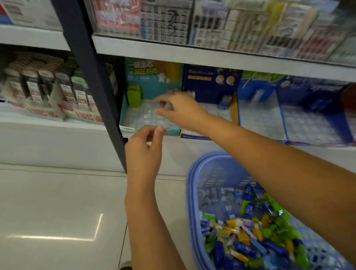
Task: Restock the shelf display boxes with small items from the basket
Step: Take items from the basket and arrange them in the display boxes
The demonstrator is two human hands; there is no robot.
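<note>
On the lower shelf (51, 127) of a shop rack, a teal display box (146, 84) is bedded with clear-wrapped items. The right hand (178, 110) is held over it, fingers bent toward the thumb; whether anything is pinched cannot be told. The left hand (143, 151) is raised at its front lip, fingers loosely curled, nothing seen in them. A blue basket (193, 176) of coloured small items (250, 240) is set on the floor to the right.

A dark upright post (89, 80) divides the shelving. Left of it, black-and-white packs (42, 86) stand in rows near their shelf's front edge. Blurred stationery packets (219, 20) line the upper shelf (217, 55).
</note>
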